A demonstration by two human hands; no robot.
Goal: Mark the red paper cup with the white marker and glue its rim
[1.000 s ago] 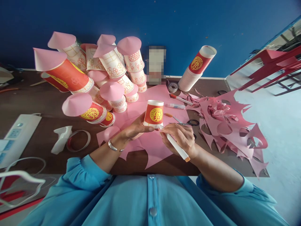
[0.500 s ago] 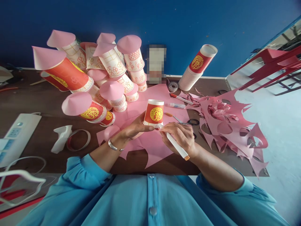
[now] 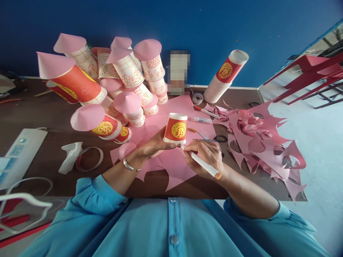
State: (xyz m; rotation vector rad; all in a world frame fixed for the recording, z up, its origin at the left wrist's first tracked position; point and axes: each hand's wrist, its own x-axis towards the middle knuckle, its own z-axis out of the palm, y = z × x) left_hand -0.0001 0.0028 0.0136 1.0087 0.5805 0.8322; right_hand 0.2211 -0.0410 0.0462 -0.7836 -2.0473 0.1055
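A person in a blue shirt sits or stands at a dark brown worktop [image 3: 24, 110], a red paper cup [image 3: 168, 129] with a yellow round emblem raised in front of the chest, over pink paper [image 3: 152, 165]. The left hand [image 3: 155, 144] grasps the cup low down, thumb along the bottom edge, the other fingers mostly hidden behind it. The right hand [image 3: 202, 152] has its grip closed on a white marker [image 3: 204, 165], held like a pen, its near end orange and its tip at the cup's lower edge; I cannot tell whether the two touch. The cup looks very light and thin-walled, springy at the sides and easily dented, so a gentle hold near the stiffer rim or base would suit it best; the marker seems rigid and light. Beyond the left hand crowd patterned cup towers [image 3: 130, 76] with pink cone tops, probably easy to topple and hemming in that side. To the right lie scissors [image 3: 220, 139], a glue tube [image 3: 200, 120], a red-ended marker [image 3: 207, 112] and a spread of pink offcuts [image 3: 252, 128], loose clutter near the writing hand. A leaning-looking stack of cups [image 3: 217, 89] stands farther back, beside a tape roll [image 3: 197, 97].
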